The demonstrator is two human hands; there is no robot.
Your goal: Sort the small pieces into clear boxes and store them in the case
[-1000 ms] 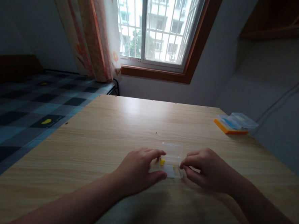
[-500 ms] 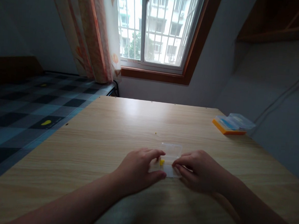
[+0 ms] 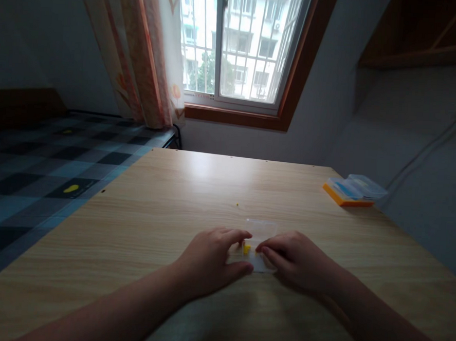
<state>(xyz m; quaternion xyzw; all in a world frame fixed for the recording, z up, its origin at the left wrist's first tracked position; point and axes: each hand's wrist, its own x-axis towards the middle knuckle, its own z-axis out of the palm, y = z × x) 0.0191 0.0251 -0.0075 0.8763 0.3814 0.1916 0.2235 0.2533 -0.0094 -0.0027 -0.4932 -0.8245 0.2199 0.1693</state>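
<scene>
A small clear plastic case [image 3: 262,229] lies open on the wooden table [image 3: 151,222], its lid tipped back. A small yellow piece [image 3: 247,249] shows inside its left part. My left hand [image 3: 210,259] curls round the case's left side, thumb and forefinger against it. My right hand [image 3: 294,259] lies over the case's right half, its fingertips pinched together above the tray near the yellow piece. What those fingertips hold, if anything, is too small to make out.
An orange and clear box [image 3: 350,190] sits at the table's far right near the wall. A tiny yellow speck [image 3: 237,204] lies on the table beyond the case. A bed with a checked cover [image 3: 38,169] stands at the left, under a curtained window.
My right hand has slid left over the open case, from its right edge to above the tray. My left hand has stayed where it was.
</scene>
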